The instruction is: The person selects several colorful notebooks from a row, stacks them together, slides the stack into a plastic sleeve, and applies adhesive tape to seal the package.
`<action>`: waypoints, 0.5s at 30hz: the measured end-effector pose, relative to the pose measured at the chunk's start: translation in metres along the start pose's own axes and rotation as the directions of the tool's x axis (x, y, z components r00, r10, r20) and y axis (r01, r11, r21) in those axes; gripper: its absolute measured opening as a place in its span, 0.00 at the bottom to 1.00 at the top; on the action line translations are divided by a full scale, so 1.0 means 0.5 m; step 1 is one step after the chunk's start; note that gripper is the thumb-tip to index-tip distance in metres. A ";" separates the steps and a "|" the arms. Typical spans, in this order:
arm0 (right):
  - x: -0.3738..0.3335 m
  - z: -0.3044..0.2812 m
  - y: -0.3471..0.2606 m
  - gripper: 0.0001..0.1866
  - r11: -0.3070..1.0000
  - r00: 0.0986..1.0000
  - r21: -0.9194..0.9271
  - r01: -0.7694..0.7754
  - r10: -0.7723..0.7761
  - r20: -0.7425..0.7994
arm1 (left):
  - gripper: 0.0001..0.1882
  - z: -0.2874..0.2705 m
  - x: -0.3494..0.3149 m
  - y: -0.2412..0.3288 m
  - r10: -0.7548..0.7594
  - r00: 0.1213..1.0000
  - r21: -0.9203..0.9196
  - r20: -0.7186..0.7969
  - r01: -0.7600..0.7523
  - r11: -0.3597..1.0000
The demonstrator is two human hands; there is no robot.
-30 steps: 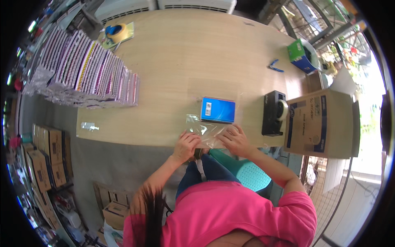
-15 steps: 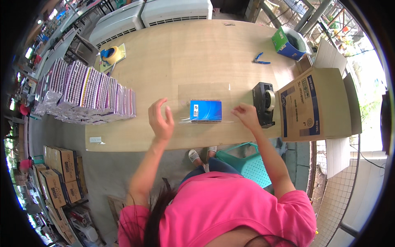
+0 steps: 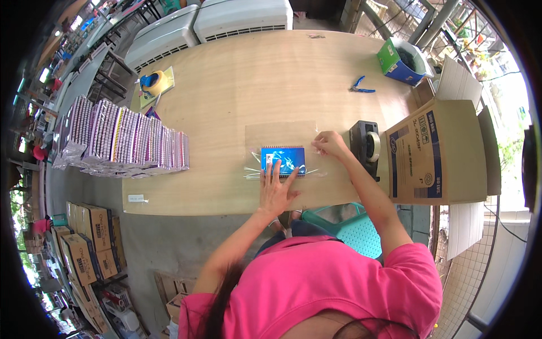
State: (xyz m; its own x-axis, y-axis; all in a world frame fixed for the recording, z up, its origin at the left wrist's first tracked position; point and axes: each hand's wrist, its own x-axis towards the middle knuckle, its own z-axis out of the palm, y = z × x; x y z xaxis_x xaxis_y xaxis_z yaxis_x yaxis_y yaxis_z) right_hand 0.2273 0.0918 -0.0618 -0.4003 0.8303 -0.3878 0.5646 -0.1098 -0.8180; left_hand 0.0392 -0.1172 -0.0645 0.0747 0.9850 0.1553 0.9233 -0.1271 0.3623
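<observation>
Blue spiral-bound notebooks (image 3: 296,153), perhaps a small stack, lie near the table's front edge with a wire binding along the far and near sides. Clear plastic film (image 3: 280,131) spreads under and beyond them, its near part folded and shiny at both sides. My left hand (image 3: 275,190) lies on the top cover, fingers spread and pressing flat. My right hand (image 3: 332,144) is closed in a pinch beside the film's right edge; whatever is between the fingertips is too small to make out. Close to that hand stands a black tape dispenser (image 3: 357,146) with a roll of clear tape.
Wrapped spiral notebooks (image 3: 132,133) stand in a long stack at the left. Behind them lies a yellow tape roll (image 3: 153,83). An open carton (image 3: 418,155) stands at the right, with blue pliers (image 3: 361,86) and a small green-and-blue box (image 3: 398,62) farther back. A green stool (image 3: 353,234) is below the edge.
My left hand has come down from the left onto the blue notebooks. The near part of the film now looks folded up around them. My right hand has shifted slightly away from me, still pinched.
</observation>
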 end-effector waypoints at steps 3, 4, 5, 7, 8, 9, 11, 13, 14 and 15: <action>-0.099 0.040 -0.005 0.18 0.949 0.992 0.301 -0.090 0.057 0.116 | 0.40 -0.007 -0.012 -0.011 -0.067 0.994 0.018 0.081 0.066 0.998; -0.095 0.035 0.016 0.20 0.994 0.996 0.112 -0.019 0.029 -0.090 | 0.41 -0.003 -0.006 -0.006 -0.056 0.996 0.009 0.067 0.056 0.998; -0.086 0.034 0.031 0.22 0.995 0.960 -0.094 0.018 -0.044 -0.275 | 0.41 0.002 0.000 -0.006 -0.053 0.997 0.003 0.051 0.053 0.999; -0.058 0.041 0.055 0.22 0.920 0.851 -0.337 0.199 -0.333 -0.406 | 0.43 0.005 -0.003 -0.008 -0.059 0.997 -0.002 0.052 0.059 0.998; -0.038 0.049 0.005 0.21 0.848 0.778 -0.371 0.379 -0.509 -0.369 | 0.43 0.004 -0.003 -0.011 -0.073 0.995 -0.001 0.062 0.073 0.997; -0.022 0.065 -0.037 0.20 0.749 0.676 -0.394 0.533 -0.657 -0.334 | 0.44 0.006 -0.008 -0.008 -0.080 0.993 -0.004 0.082 0.080 0.997; 0.045 0.111 -0.101 0.23 0.900 0.927 -0.220 0.375 -0.370 0.065 | 0.41 0.012 -0.010 -0.002 -0.074 0.996 -0.016 0.039 0.075 0.997; 0.116 0.135 -0.091 0.30 0.896 0.952 -0.384 0.221 -0.113 0.285 | 0.40 0.017 -0.003 0.007 -0.067 0.997 -0.028 0.036 0.068 0.997; 0.130 0.146 -0.101 0.34 0.866 0.925 -0.471 0.168 0.027 0.379 | 0.40 0.014 -0.005 0.008 -0.080 0.995 -0.026 0.056 0.081 0.996; 0.136 0.147 -0.104 0.36 0.864 0.918 -0.477 0.162 0.045 0.393 | 0.40 0.011 -0.008 0.009 -0.091 0.993 -0.025 0.077 0.093 0.995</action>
State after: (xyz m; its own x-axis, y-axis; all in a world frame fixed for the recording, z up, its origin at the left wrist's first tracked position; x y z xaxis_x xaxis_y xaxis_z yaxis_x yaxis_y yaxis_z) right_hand 0.1178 0.1135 -0.0769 -0.6261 0.5425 -0.5601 0.7672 0.3000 -0.5670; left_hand 0.0451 -0.1209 -0.0684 0.0196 0.9985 0.0504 0.9165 -0.0381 0.3982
